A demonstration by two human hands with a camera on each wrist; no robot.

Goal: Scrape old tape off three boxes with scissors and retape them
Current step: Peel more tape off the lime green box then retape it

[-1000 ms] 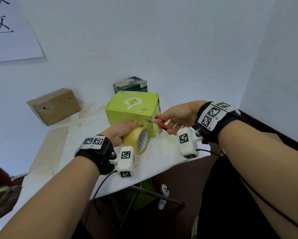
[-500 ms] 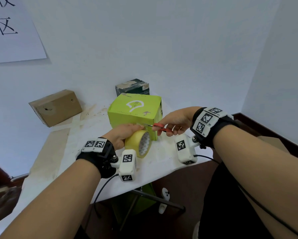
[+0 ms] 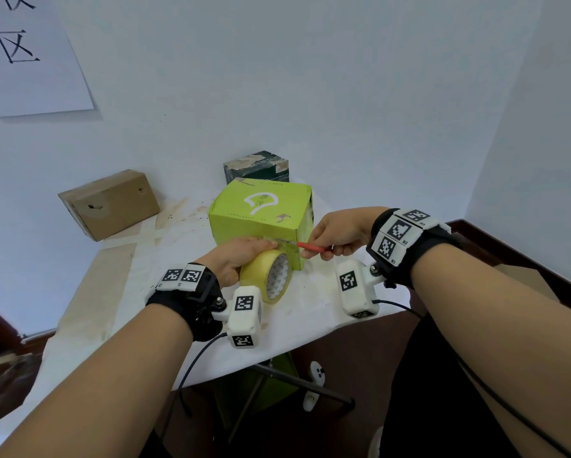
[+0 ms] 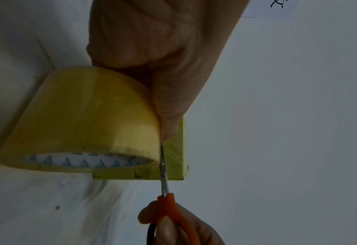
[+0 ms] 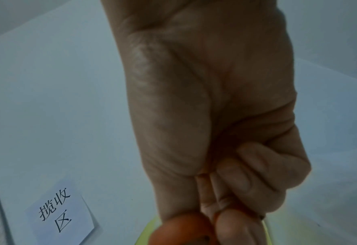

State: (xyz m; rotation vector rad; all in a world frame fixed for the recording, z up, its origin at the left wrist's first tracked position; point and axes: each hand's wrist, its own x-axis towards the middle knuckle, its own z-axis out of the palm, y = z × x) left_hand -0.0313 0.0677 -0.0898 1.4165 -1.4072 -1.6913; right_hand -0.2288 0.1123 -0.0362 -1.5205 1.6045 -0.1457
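Note:
A lime-green box [image 3: 261, 209] stands mid-table. My left hand [image 3: 241, 256] grips a yellow tape roll [image 3: 267, 279] and holds it against the box's near face, fingers lying between roll and box. My right hand [image 3: 333, 236] grips orange-handled scissors [image 3: 310, 247]. In the left wrist view the scissors [image 4: 164, 187] have their blades together, tips at my left fingertips beside the tape roll [image 4: 79, 119] and across the green box [image 4: 173, 157]. The right wrist view shows only my right hand [image 5: 215, 116] curled round the orange handle [image 5: 179, 232].
A brown cardboard box [image 3: 109, 203] leans against the wall at the back left. A dark green box [image 3: 257, 166] with torn tape stands behind the lime one. The white table [image 3: 145, 309] ends just before my wrists. A paper sign [image 3: 29, 54] hangs on the wall.
The scissors' handles have come together and the blades now reach my left fingertips at the box's near edge. My left hand and the roll have stayed put.

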